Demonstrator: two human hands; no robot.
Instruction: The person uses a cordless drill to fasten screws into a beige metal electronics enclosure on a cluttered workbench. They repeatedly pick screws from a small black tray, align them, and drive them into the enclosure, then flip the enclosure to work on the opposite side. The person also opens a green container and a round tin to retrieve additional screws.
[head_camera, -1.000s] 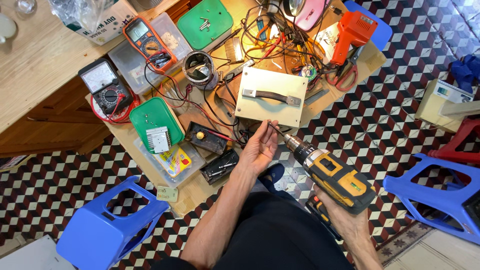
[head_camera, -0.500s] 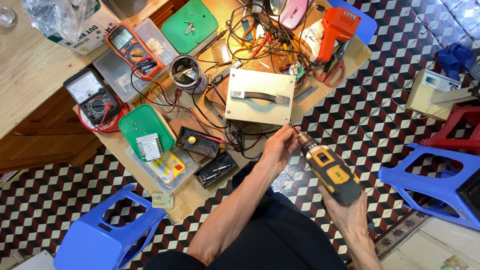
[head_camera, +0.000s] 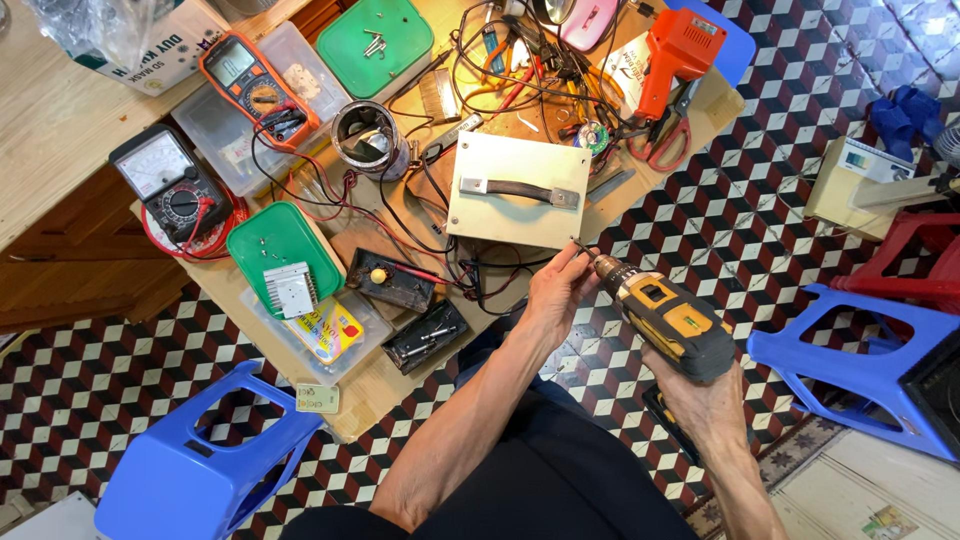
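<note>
Drill: a yellow and black cordless drill (head_camera: 668, 318) is held just off the near right edge of the desk, its slim bit angled up toward the near right corner of the box.
Right hand: the right hand (head_camera: 705, 392) is wrapped around the drill's handle, its grip clamped on it.
Left hand: the left hand (head_camera: 556, 290) is set at the tip of the bit, its fingers pinched together there; whether a screw is held between them is too small to tell.
Box: a cream rectangular metal box with a dark strap handle (head_camera: 519, 190) lies flat near the desk's right edge, the bit's tip close to its corner.
Progress: the bit is judged to be lined up at the corner only; no screw can be seen driven there, so the fastening appears not yet done.
Desk: a cluttered wooden desk (head_camera: 60, 90) carries the box amid tangled red and black wires.
Nearby: a green plastic tray of small screws (head_camera: 270, 245) sits to the left, an orange digital multimeter (head_camera: 250, 85) farther back, and an orange heat gun (head_camera: 675, 50) behind the box.
Floor: a blue plastic stool (head_camera: 195, 465) stands on checkered tiles at lower left.
</note>
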